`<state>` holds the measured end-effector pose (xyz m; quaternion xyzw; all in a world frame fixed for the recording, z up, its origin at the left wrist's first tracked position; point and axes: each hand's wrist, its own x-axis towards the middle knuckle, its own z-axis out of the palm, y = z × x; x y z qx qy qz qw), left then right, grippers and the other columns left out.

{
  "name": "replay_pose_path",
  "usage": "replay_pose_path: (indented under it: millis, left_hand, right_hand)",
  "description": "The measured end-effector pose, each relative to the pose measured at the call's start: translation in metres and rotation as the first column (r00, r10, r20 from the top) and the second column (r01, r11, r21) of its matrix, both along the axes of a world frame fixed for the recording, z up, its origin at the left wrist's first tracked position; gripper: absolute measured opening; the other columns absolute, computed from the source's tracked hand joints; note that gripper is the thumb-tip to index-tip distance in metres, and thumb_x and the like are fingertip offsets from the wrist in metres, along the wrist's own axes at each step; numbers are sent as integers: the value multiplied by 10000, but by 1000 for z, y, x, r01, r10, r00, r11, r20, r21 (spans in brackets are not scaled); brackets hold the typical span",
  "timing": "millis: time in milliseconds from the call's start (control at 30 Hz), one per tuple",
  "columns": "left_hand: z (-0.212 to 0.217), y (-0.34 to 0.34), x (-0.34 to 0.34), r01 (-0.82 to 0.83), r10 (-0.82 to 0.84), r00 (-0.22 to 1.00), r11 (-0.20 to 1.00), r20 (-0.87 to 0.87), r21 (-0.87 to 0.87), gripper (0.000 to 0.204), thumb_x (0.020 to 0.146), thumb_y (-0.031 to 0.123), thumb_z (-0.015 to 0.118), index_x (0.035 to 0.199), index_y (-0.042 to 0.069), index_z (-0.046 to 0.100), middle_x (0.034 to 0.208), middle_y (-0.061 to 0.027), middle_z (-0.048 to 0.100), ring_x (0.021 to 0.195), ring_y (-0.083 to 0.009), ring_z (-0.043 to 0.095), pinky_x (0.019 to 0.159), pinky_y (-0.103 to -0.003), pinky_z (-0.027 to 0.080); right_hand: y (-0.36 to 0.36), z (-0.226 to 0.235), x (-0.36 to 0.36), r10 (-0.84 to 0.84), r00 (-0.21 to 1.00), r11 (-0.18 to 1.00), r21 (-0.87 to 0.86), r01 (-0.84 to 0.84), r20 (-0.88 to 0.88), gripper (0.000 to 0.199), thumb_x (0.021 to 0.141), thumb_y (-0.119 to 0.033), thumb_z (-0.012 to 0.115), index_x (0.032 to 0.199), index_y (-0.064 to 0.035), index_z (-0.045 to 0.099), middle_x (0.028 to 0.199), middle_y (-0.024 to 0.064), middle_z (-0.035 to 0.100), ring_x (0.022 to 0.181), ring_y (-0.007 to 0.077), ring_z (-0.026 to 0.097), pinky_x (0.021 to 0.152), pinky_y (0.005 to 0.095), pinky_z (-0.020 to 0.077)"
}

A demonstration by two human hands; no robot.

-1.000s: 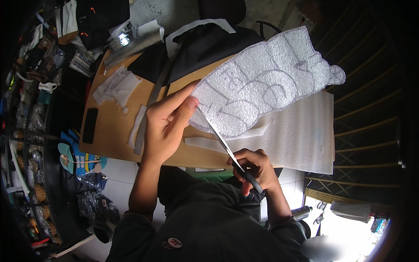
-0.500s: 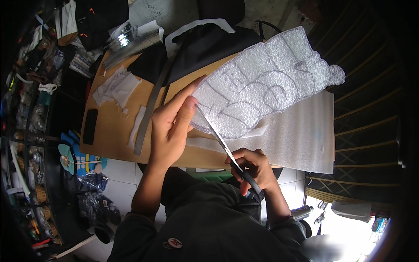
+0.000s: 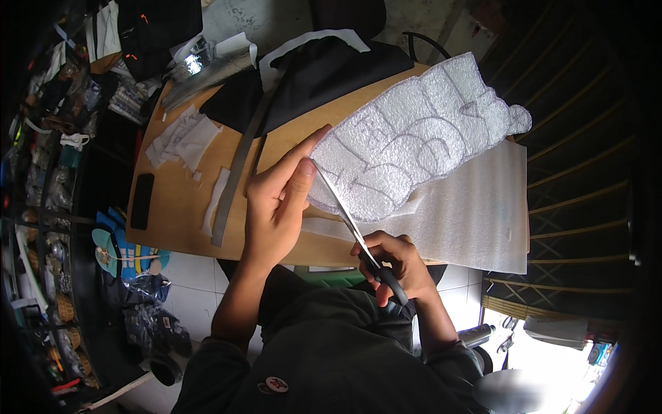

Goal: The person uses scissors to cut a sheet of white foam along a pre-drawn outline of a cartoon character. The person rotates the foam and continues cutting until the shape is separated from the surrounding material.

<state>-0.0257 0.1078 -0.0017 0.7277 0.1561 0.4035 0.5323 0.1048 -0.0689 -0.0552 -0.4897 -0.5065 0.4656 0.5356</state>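
**Steadily, the blades work up the edge of a foam cut-out**

Now, as I watch through the head camera, the left hand (image 3: 276, 207) lies flat on the near edge of the white foam cut-out (image 3: 414, 148), its fingers (image 3: 303, 148) pressed together and stretched forward, the thumb beside the blades. Compared with a second ago, this hand has slid up along the foam's edge and flattened, where it was more bunched and lower. The right hand (image 3: 396, 265) is closed around the dark handles of the scissors (image 3: 345, 214), its fingers curled through the loops; it sits just below the surface's near edge, much as before. The blades point up and left, their tip touching the cut-out's left corner beside the left thumb. I read this as the cut creeping along the drawn outline, the holding hand moved up to steady the stretch under the blades.

The cut-out, a lumpy shape with grey lines drawn on it, lies tilted across the wooden surface (image 3: 179, 207), partly overlapping a larger white foam sheet (image 3: 476, 214) on the right. White offcuts (image 3: 183, 138) lie toward the far left, a long grey strip (image 3: 238, 172) runs beside them, a dark phone (image 3: 141, 200) rests near the left edge, and black cloth (image 3: 324, 76) lies at the far side.
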Motion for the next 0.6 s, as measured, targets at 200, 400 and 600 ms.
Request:
replay_pose_path:
  millis: [200,400,600]
  left_hand:
    - [5,-5,1,-47,47,999,996,4,-71,331,983,177,428,1238,-7,531,705,23,512,593,-6,415,490,-165,333]
    - [9,12,-3,-162,209,968,944,141,-288,359,982,261,427,1151,-29,554,950,-60,609,822,-84,574,649,-210,500]
    - [-33,41,7,-168,148,985,941,-89,-295,344,975,295,449,1140,25,584,857,2,580,720,-45,515,600,-193,473]
  right_hand:
    - [0,-1,-6,-49,998,998,-24,49,36,792,514,-461,834,1075,10,534,663,27,570,578,89,544,540,221,408]
    - [-12,-29,-5,140,988,990,-27,-142,-59,840,532,-282,887,1202,-12,457,804,69,596,659,152,558,617,272,457]
    - [-14,-38,-6,-386,876,920,-56,388,-289,722,634,-428,821,1109,-1,485,855,95,601,685,141,574,631,263,459]
